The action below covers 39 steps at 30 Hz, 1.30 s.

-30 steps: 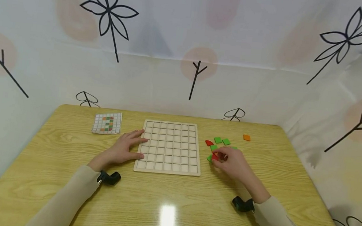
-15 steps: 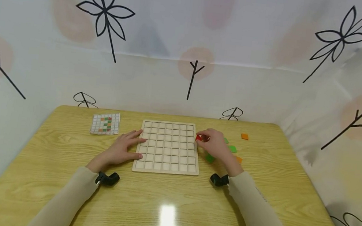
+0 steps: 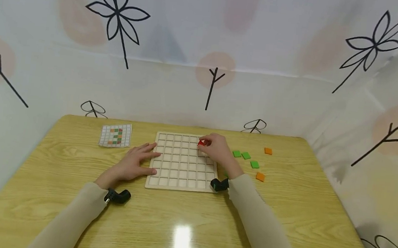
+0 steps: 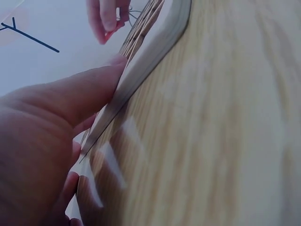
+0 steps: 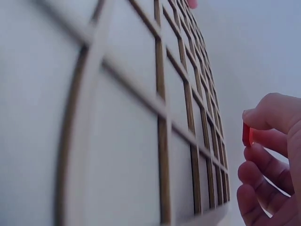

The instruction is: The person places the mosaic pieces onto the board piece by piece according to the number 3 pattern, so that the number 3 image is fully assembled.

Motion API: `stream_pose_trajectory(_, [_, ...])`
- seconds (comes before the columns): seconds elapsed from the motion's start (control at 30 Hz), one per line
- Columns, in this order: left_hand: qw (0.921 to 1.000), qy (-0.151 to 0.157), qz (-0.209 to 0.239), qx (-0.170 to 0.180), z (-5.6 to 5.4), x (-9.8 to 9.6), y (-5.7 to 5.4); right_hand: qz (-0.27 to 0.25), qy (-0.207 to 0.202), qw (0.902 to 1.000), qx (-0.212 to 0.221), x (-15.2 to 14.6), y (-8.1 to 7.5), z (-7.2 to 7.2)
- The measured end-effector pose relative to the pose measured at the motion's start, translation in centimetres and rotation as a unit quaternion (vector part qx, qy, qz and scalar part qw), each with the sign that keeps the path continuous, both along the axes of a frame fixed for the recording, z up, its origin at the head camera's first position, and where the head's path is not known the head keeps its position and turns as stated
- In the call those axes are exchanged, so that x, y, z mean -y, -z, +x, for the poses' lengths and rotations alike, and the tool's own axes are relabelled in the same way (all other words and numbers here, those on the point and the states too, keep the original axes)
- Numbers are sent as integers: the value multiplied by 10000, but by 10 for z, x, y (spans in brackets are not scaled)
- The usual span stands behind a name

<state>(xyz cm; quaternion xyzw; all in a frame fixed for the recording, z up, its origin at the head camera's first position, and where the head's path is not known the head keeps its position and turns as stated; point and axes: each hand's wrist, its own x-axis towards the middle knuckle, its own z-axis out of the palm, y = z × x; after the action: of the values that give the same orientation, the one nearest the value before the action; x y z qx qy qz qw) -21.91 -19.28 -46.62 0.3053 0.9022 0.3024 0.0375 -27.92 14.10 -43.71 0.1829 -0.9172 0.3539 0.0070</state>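
Observation:
My left hand point(image 3: 133, 161) lies spread at the left side of a pale wooden grid board point(image 3: 174, 166), its fingers on the frame; in the left wrist view the thumb point(image 4: 89, 87) rests against the board's edge. Over the board's upper right cells, my right hand point(image 3: 218, 148) pinches a small red tile point(image 3: 201, 143) between thumb and fingertips. In the right wrist view that tile point(image 5: 246, 134) is seen nearly edge-on, apart from the grid. The visible cells hold no tiles. My right hand and forearm hide the board's right edge in part.
Right of the board lie several loose green tiles point(image 3: 246, 155) and two orange tiles point(image 3: 268, 151). One green tile is mostly hidden by my right wrist. A paper card point(image 3: 115, 135) with a coloured grid pattern lies left of the board.
My right hand has moved left and away from me, from the loose tiles to above the board's upper right, carrying the red tile. My left hand has stayed on the board's left side.

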Motion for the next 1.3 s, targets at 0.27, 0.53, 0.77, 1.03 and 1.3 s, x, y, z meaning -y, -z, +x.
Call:
stream_pose_trajectory(0.27, [10000,-63,-66,35,2,0,-1,-157,75,9997,197,19,3,-7])
stream_pose_trajectory(0.53, [10000,-36,-58,22,0,-2,0,-286,268,9982,446,26,15,-6])
stream_pose_trajectory(0.77, [9999,-65,-40,65,1,-3,-1,-437,270,9963,691,25,14,-3])
stream_pose_trajectory(1.03, [10000,-35,-37,30,3,-2,1,-261,181,9978,582,25,18,-4])
stream_pose_trajectory(1.3, [10000,-5,25,-93,4,-2,3,-403,90,9975,566,23,21,-4])
